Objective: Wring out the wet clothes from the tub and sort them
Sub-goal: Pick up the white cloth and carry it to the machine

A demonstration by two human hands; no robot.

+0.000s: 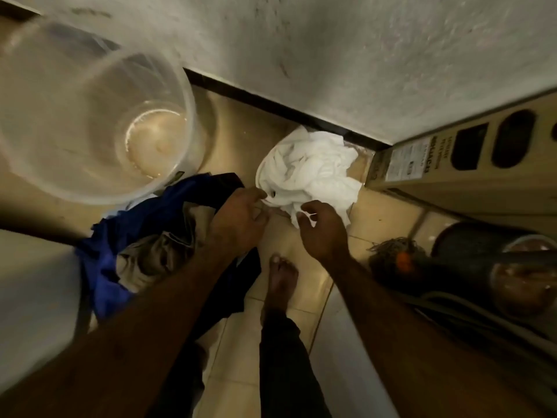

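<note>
The white clothes [310, 173] lie in a heap on the floor [385, 218] by the wall [361, 55]; the blue clothes [102, 267] lie in another heap beside the clear tub [60, 86], which holds only a little water [153, 146]; our left hand [241, 215] is loose, fingers reaching the white heap's edge; our right hand [319, 233] bends its fingers there too, and we cannot tell if they pinch it; wet cloth is soft, floppy and heavy, so we should grab a thick bunch, not a corner.
</note>
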